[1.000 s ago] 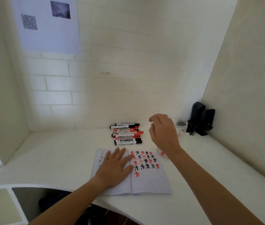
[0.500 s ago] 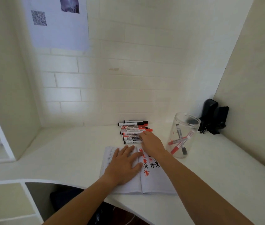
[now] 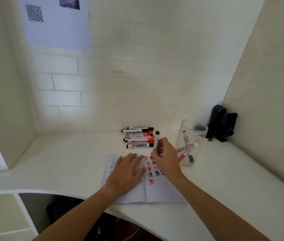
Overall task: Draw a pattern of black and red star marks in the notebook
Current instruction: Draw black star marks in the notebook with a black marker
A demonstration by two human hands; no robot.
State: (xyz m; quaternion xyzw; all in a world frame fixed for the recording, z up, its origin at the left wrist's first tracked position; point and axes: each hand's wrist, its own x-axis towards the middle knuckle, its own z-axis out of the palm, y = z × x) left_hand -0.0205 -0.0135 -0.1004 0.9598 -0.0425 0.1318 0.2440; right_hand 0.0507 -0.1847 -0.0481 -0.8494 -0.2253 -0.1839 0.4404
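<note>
Open white paper notebook lies flat on the white desk, near its front edge. Left hand rests palm-down on the left page, fingers straight and slightly spread. Right page carries rows of black and red star marks, partly hidden under the right hand. That hand hangs over the upper right page, fingers curled round a black-capped white marker held nearly upright, cap end up. Pile of red and black markers just behind the notebook. Clear plastic jar with several markers inside stands right of the hand. Two black devices in the far right corner.
</note>
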